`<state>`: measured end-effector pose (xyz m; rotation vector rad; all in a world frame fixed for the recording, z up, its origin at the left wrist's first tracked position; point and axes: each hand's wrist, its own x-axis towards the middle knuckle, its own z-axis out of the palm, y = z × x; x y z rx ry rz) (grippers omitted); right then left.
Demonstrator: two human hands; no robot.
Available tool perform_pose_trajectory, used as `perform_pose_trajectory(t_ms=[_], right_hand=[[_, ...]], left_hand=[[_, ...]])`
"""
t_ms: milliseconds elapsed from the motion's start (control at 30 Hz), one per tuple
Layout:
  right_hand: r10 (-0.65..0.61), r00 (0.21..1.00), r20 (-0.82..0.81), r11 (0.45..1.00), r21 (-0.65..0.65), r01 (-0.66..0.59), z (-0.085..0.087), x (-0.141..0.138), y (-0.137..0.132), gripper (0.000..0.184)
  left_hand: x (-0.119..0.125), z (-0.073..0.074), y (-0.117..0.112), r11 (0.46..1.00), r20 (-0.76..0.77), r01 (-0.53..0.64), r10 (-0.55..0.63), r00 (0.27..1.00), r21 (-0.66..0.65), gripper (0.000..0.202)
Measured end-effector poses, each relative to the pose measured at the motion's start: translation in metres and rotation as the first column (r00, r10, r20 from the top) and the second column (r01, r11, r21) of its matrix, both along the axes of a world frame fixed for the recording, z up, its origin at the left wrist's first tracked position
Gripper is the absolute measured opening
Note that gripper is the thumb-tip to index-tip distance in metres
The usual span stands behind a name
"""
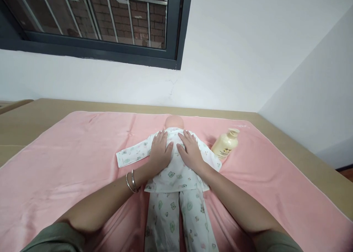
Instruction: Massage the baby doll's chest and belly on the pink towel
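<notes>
A baby doll (174,121) in white printed pyjamas (176,178) lies on a pink towel (68,164), head away from me. My left hand (160,151) lies flat and open on the doll's upper body, left of centre. My right hand (190,151) lies flat and open beside it on the right, thumbs nearly meeting. Two silver bangles (131,181) circle my left wrist. The doll's left sleeve (132,155) stretches out sideways on the towel.
A cream pump bottle (225,144) lies on its side on the towel just right of the doll. The towel covers a tan surface (33,119) set against white walls, with a dark-framed barred window (110,24) above left.
</notes>
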<state>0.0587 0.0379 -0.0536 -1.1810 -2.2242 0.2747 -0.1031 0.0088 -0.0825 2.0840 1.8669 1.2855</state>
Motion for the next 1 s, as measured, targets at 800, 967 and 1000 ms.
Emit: perform_pose_trajectory(t_ms=[800, 967, 1000], right_hand=[[-0.009, 0.962, 0.273, 0.997, 0.081, -0.013, 0.014, -0.017, -0.059, 0.062], [0.016, 0.982, 0.187, 0.998, 0.055, -0.027, 0.021, -0.012, -0.028, 0.053], [-0.011, 0.986, 0.169, 1.0, 0.031, 0.006, 0.021, -0.008, -0.012, 0.053]], left_hand=[[-0.011, 0.009, 0.021, 0.995, 0.07, -0.061, 0.066, 0.995, -0.075, 0.05], [0.007, 0.013, -0.015, 0.997, -0.009, 0.05, -0.05, 0.999, -0.059, 0.053], [0.013, 0.013, -0.027, 0.996, -0.035, 0.064, -0.066, 0.997, -0.068, 0.053]])
